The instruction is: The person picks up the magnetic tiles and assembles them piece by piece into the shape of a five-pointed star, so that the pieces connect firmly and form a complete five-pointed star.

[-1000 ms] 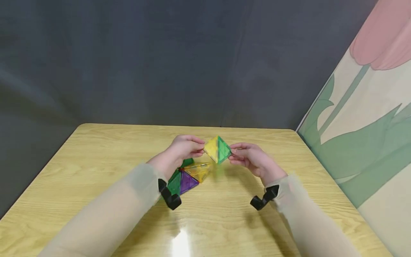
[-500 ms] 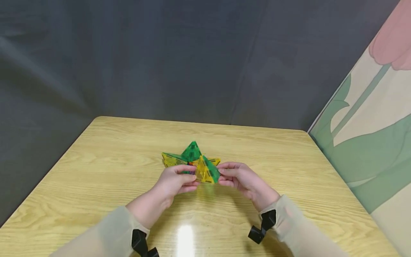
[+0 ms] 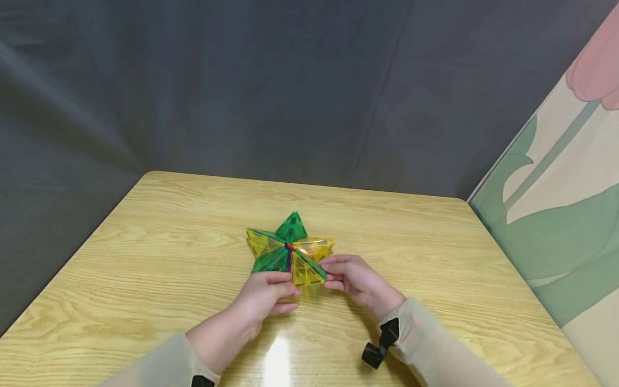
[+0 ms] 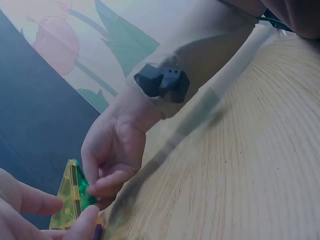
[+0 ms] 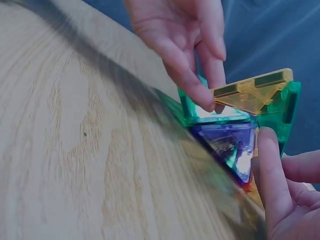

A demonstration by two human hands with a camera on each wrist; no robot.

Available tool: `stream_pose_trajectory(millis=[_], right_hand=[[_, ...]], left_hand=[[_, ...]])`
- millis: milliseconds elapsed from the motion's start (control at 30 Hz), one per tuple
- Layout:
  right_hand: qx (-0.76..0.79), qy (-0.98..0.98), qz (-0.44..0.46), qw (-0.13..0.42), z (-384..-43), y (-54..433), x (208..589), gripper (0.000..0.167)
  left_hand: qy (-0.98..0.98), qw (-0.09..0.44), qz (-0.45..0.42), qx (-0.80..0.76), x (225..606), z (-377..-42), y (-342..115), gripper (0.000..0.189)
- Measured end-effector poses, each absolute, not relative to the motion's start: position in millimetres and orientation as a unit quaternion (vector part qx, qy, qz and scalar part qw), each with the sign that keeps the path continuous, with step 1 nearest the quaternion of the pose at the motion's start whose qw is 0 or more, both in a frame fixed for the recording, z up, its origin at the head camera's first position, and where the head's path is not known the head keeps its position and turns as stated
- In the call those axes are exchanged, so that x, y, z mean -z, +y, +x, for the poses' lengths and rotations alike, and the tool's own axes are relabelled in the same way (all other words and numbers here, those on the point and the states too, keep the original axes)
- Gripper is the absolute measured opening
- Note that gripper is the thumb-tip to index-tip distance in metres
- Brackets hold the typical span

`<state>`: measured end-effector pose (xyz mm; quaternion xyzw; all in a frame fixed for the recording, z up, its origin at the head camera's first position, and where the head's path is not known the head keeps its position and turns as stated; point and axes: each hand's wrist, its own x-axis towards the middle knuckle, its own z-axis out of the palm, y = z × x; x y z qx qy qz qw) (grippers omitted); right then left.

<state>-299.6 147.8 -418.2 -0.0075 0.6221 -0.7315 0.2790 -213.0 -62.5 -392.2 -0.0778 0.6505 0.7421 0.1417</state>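
Observation:
A star made of translucent magnetic tiles [image 3: 292, 228], green and yellow with some purple at its centre, lies on the table. At its near side, a yellow triangular magnetic tile [image 3: 306, 272] and a green one [image 5: 282, 112] stand joined along one edge like a tent. My left hand [image 3: 263, 300] pinches the yellow tile by its left corner. The green tile's right corner is held between the thumb and fingers of my right hand [image 3: 355, 280]. A purple triangular tile [image 5: 227, 145] shows under the raised pair in the right wrist view. My fingers hide the held corners.
The light wood table [image 3: 169, 252] stretches around the star on every side. A dark curtain [image 3: 242, 91] stands behind it, and a flower-printed cloth [image 3: 575, 226] borders the right edge.
Both hands have brought the joined yellow and green tiles down and nearer, from above the table to the star's near side. The pair has folded from flat into a tent. The star came into view.

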Motion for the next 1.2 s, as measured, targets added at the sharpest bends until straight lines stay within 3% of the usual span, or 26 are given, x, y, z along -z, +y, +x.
stream_pose_trajectory(millis=[267,667,833,1067,1200], right_hand=[[0.738,0.621,0.013,0.262,-303,137,426,0.021],[0.724,0.64,0.01,0.257,-297,135,420,0.028],[0.722,0.643,-0.002,0.255,-294,137,415,0.03],[0.716,0.651,-0.034,0.251,-288,144,413,0.041],[0.712,0.655,-0.037,0.25,-282,153,411,0.048]], left_hand=[[0.649,0.127,-0.077,-0.746,395,-211,-69,0.046],[0.642,0.155,-0.071,-0.747,390,-206,-76,0.052],[0.638,0.196,-0.052,-0.743,391,-202,-81,0.049],[0.637,0.277,0.052,-0.718,382,-199,-106,0.038],[0.668,0.209,0.057,-0.711,365,-205,-139,0.036]])
